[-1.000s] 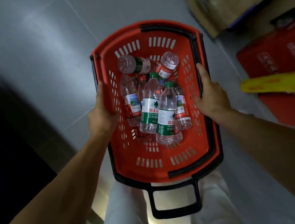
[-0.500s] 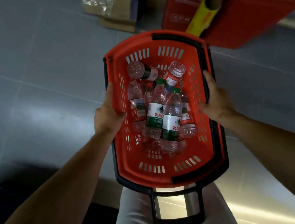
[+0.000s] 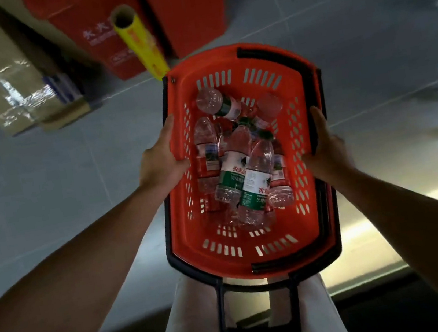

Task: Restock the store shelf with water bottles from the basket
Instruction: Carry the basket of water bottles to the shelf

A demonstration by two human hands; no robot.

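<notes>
Basket (image 3: 256, 256): loaded, fairly heavy; your left hand (image 3: 160, 164) and right hand (image 3: 325, 151) clasp its side rims.
Bottles (image 3: 244, 173): slick, loose; take one round the middle.

You stand in a shop's stock area: between your hands hangs a red plastic shopping basket (image 3: 256, 259) of labelled water bottles (image 3: 254, 183), and beyond your left hand (image 3: 159, 160), on the grey tiled floor (image 3: 360, 19), sit red printed cartons (image 3: 97, 28) and taped cardboard boxes (image 3: 3, 83).

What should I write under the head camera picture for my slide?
Both hands, left and right, grip a red basket of water bottles.
</notes>
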